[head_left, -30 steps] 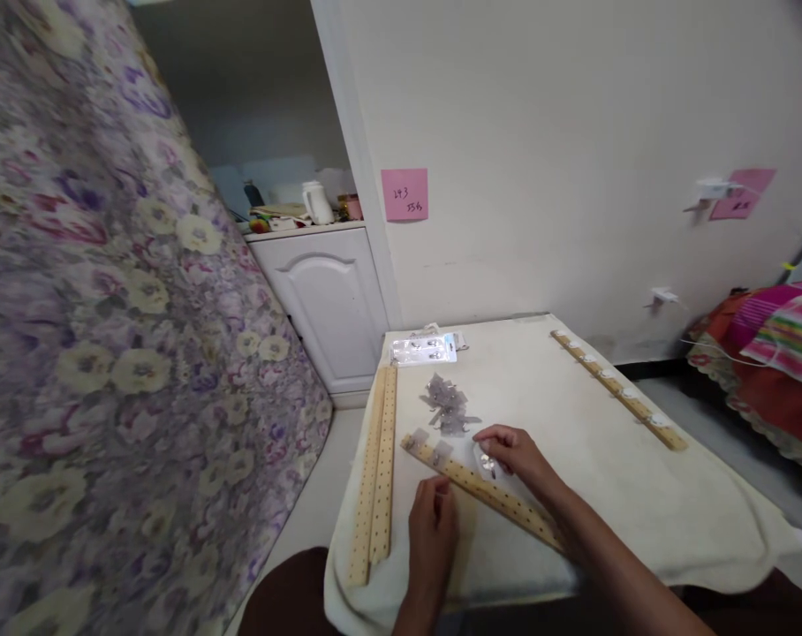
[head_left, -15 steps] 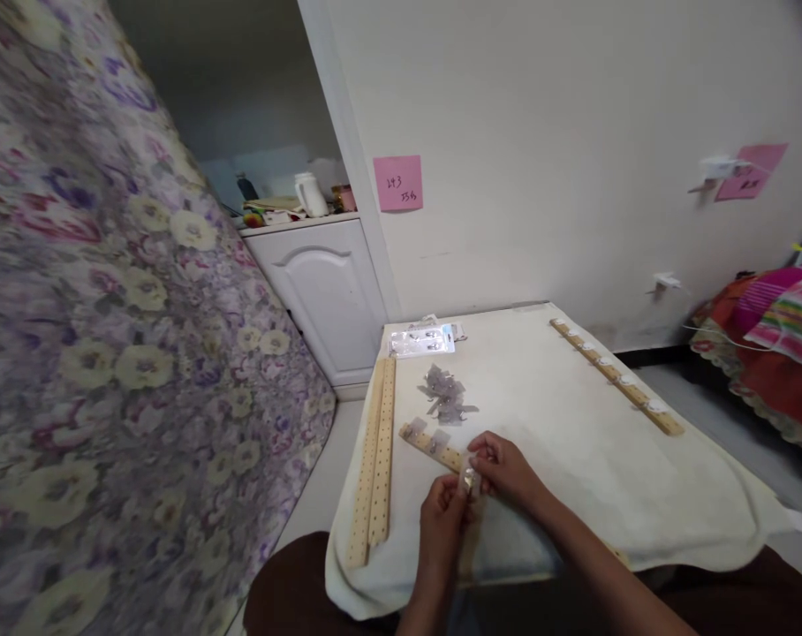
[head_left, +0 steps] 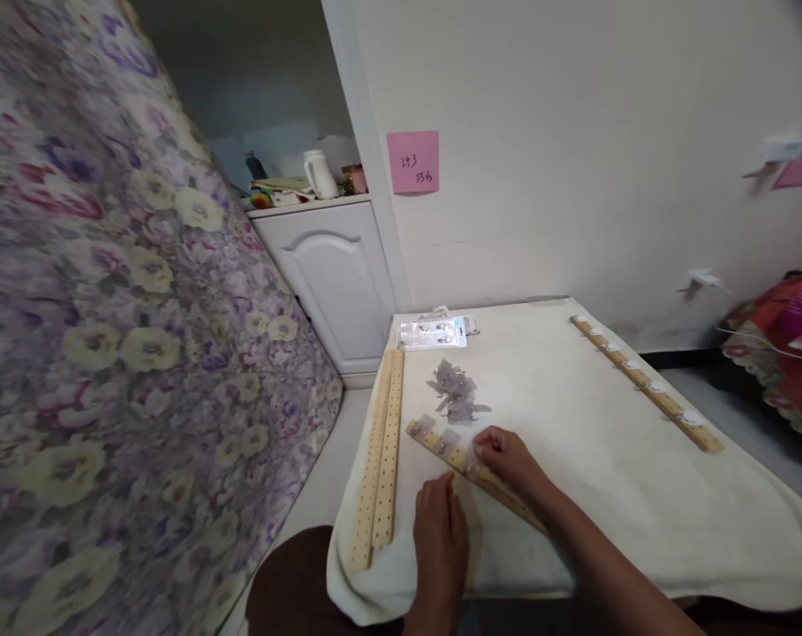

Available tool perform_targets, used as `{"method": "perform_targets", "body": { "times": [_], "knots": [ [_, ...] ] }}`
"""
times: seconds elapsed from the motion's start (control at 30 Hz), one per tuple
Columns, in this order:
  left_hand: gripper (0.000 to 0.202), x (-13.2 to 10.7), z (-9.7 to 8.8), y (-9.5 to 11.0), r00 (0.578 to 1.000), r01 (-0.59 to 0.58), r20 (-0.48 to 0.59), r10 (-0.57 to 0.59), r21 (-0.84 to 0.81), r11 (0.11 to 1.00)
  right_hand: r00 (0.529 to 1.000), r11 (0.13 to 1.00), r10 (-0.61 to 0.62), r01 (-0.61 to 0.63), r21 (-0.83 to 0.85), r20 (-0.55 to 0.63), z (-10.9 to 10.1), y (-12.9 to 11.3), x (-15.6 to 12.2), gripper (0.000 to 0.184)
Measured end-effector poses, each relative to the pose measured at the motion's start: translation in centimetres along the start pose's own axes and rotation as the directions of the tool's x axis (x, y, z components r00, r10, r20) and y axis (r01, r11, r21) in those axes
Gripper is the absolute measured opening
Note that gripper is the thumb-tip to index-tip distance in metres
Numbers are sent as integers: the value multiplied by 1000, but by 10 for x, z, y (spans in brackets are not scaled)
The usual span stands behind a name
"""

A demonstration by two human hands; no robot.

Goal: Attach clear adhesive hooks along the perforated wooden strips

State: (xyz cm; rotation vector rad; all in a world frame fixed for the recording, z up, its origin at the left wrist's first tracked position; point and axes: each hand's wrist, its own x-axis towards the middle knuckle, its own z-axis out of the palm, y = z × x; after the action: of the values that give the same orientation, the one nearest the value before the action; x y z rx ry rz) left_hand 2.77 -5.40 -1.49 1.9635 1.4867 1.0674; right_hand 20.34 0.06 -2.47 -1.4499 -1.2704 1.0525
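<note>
A pale wooden strip with holes (head_left: 500, 488) lies slantwise on the cloth-covered table. Two small clear plastic packets (head_left: 448, 439) rest toward its far left end. Over the strip, my right hand (head_left: 510, 458) is closed, its fingertips pinching the edge of another small clear plastic packet (head_left: 473, 462). My left hand (head_left: 441, 530) lies just below the strip with fingers curled together, apart from the right hand. What it holds, if anything, is hidden under the fingers. Beyond the strip is a pile of similar clear packets (head_left: 457, 393).
Two long perforated wooden strips (head_left: 382, 459) lie along the table's left side. Another strip bearing several white pieces (head_left: 630, 367) lies on the right. Flat clear packaging (head_left: 433, 333) sits at the back edge. A floral curtain (head_left: 142, 353) hangs at the left.
My hands have moved apart. The packet held up between them now lies at the strip, under my right fingertips. My left hand has let go of it and drawn down slightly.
</note>
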Motion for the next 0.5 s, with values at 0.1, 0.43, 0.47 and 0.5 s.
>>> {"method": "perform_targets", "body": {
  "times": [0.1, 0.43, 0.47, 0.5],
  "knots": [
    [37, -6, 4, -4, 996, -69, 69, 60, 140, 988, 1000, 1000, 17, -17, -9, 1, 3, 3, 4, 13],
    [51, -7, 1, 8, 973, -111, 229, 22, 384, 916, 999, 999, 38, -38, -17, 24, 1, 6, 4, 15],
    [51, -6, 1, 9, 971, -115, 240, 18, 399, 909, 999, 999, 43, -43, -12, 25, 1, 6, 4, 15],
    [51, -6, 1, 10, 969, -117, 247, 13, 411, 904, 998, 999, 48, -47, -8, 27, 1, 6, 4, 15]
  ]
}}
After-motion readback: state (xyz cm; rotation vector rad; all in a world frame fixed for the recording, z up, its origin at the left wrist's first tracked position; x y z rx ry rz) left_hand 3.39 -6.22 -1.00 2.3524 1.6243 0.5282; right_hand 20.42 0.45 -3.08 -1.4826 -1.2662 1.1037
